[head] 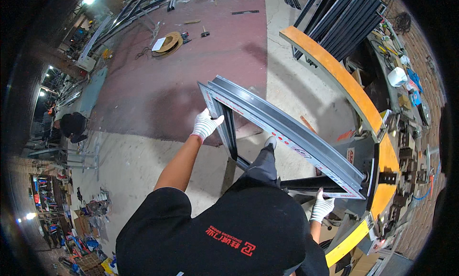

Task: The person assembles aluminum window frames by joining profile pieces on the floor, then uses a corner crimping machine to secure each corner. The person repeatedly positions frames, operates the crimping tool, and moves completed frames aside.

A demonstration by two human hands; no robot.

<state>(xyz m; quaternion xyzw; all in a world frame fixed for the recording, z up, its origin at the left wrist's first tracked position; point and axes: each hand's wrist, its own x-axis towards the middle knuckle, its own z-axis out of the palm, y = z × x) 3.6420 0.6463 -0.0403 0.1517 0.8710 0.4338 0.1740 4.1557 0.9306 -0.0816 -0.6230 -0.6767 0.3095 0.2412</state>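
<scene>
A rectangular metal frame [287,132], covered partly with printed protective film, is held tilted before my body. My left hand [208,124], in a striped knit glove, grips its far left side member near the upper corner. My right hand [322,206], gloved alike, holds the near right side member close to the lower right corner, with the thumb over the edge. The frame's right corner is by the grey machine plate [353,157]; whether they touch I cannot tell. My body hides the frame's near part.
A curved-looking orange-topped bench [333,68] and a yellow edge [348,242] flank the machine. Black profiles [344,21] lean behind. A cable reel [170,43] and hammer [204,32] lie on the red floor. A person [72,126] is crouched or bent at the left.
</scene>
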